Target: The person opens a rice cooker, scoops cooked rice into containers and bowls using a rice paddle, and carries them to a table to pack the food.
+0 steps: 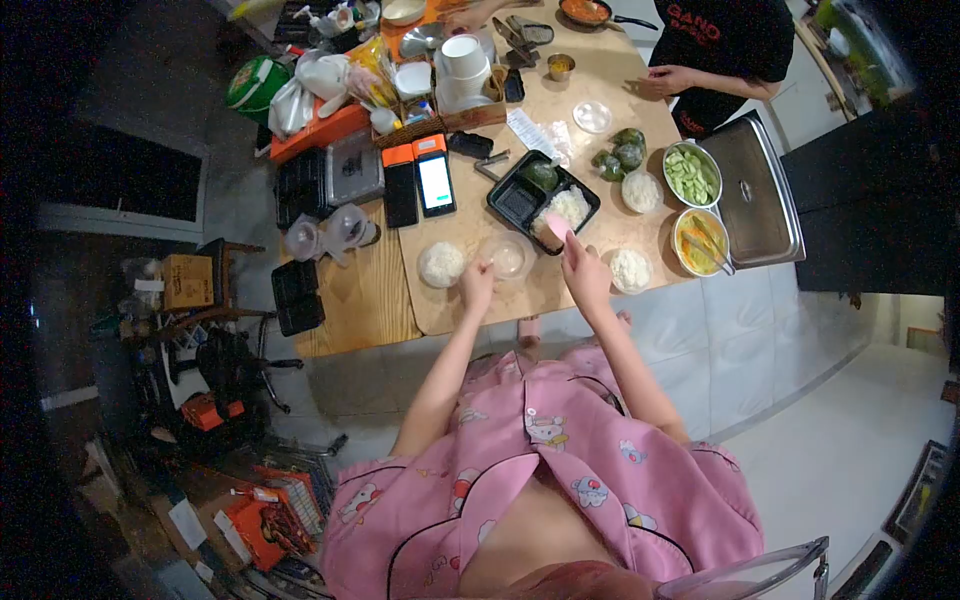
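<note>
My right hand (585,275) is closed round a pink spatula (559,227), whose blade touches white rice (568,208) in a black compartment tray (516,203). A green leaf-wrapped piece (541,176) lies in another compartment of that tray. With pinched fingers my left hand (478,282) holds the rim of a clear round bowl (508,257), which has little or nothing in it. Left of that hand is a bowl of rice (442,264). To the right of my right hand stands another rice bowl (630,270).
Bowls of sliced cucumber (692,176) and yellow food (700,243) stand right, beside a metal basin (750,190). Two phones (434,183) lie left of the tray. A person in black (720,50) stands across the table; another person's hand (465,20) shows at the top.
</note>
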{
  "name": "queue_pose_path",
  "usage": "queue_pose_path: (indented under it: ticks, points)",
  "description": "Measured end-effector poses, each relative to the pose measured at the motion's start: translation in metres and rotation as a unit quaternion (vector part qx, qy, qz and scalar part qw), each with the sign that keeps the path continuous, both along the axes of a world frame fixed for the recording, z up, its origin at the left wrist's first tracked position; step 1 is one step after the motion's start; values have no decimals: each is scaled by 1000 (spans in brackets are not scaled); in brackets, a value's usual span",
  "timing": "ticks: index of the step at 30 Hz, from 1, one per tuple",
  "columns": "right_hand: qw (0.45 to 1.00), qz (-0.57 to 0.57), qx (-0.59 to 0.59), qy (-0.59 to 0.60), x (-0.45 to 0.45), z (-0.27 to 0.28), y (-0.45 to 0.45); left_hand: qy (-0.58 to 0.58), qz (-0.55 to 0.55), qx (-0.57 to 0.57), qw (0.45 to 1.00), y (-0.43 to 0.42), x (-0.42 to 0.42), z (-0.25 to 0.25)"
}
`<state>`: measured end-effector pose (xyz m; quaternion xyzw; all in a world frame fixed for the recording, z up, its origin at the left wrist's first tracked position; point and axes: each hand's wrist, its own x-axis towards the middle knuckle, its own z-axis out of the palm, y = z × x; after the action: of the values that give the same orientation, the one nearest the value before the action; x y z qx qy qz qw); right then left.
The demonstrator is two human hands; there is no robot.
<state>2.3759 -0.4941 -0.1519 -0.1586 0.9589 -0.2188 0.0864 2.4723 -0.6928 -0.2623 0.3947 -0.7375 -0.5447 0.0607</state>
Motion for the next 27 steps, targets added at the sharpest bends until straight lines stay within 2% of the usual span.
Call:
queue_pose_path:
  ticks: [2, 6, 9, 12, 13, 16, 20, 21, 22, 25, 27]
  points:
    - [999, 22, 20, 21, -11, -10, -8, 69, 16, 69, 995, 6, 4, -3]
    - [997, 61, 50, 21, -31, -22, -29, 48, 38, 81, 995, 11, 6, 12]
    - [999, 26, 20, 20, -49, -30, -45, 44, 45, 73, 995, 9, 4, 16]
    - [998, 20, 53, -27, -64, -16, -62, 49, 58, 78, 994, 9, 2, 7]
    - [995, 37, 80, -51, -78, -31, -64, 46, 63, 85, 993, 9, 0, -3]
    - [982, 90, 112, -122, -107, -15, -60, 19, 61, 44, 997, 11, -9, -17]
    - [896, 111, 107, -417, -173, -38, -43, 30, 59, -47, 997, 4, -18, -39]
    - [844, 95, 76, -523, -191, -62, -37, 15, 50, -72, 996, -1, -19, -41]
    - [846, 27, 59, -529, -190, -71, -32, 1, 40, -97, 994, -5, -19, -43]
    - [858, 25, -15, -513, -177, -68, -19, -26, 26, -124, 992, -8, -27, -35]
    - [836, 35, -49, -545, -172, -69, -11, -42, 21, -131, 990, -7, -24, -32]
